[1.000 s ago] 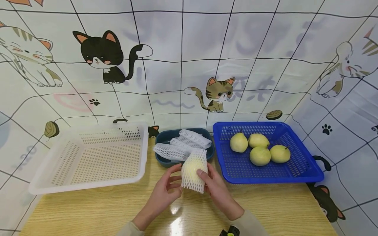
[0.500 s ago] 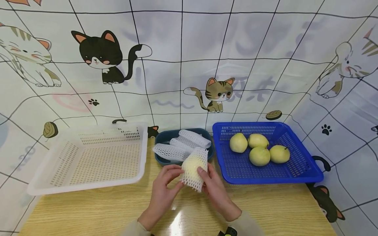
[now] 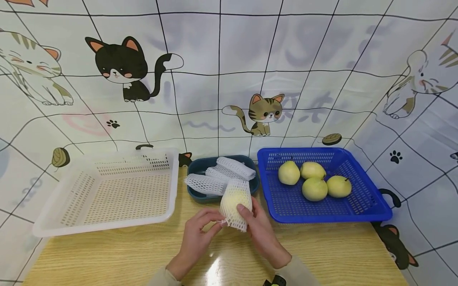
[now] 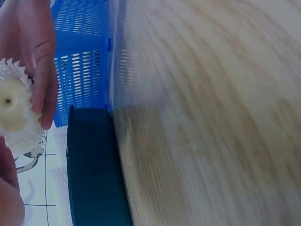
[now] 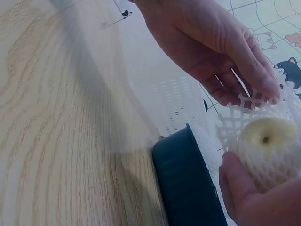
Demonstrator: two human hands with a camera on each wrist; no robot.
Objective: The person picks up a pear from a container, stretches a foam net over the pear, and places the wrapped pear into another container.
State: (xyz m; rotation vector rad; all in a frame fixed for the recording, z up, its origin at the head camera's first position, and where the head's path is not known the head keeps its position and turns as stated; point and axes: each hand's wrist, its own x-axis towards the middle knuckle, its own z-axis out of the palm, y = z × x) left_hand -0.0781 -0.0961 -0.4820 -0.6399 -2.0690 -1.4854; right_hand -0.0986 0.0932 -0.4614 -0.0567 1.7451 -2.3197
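Note:
A pale yellow pear [image 5: 275, 134] sits inside a white foam net sleeve [image 3: 236, 202], held low over the front of the teal box. My right hand [image 3: 264, 236] grips the sleeved pear from the right, thumb across its near side. At the sleeve's lower left edge, my left hand [image 3: 198, 234] pinches the mesh between thumb and fingers and draws it out to the side. Both wrist views show the pear's round end with its dark spot in the open mouth of the sleeve; in the right wrist view my left hand [image 5: 211, 47] holds the rim.
Behind the hands, a teal box [image 3: 195, 195] holds several folded foam sleeves [image 3: 207, 184]. To the right stands a blue basket [image 3: 329, 217] with several pears [image 3: 315, 189]. A white basket [image 3: 107, 228] is on the left. All rest on a wooden table [image 3: 143, 254].
My left hand has gone from spread beside the sleeve to pinching its lower edge, which is now pulled left. My right hand keeps its grip; the sleeved pear has tilted slightly.

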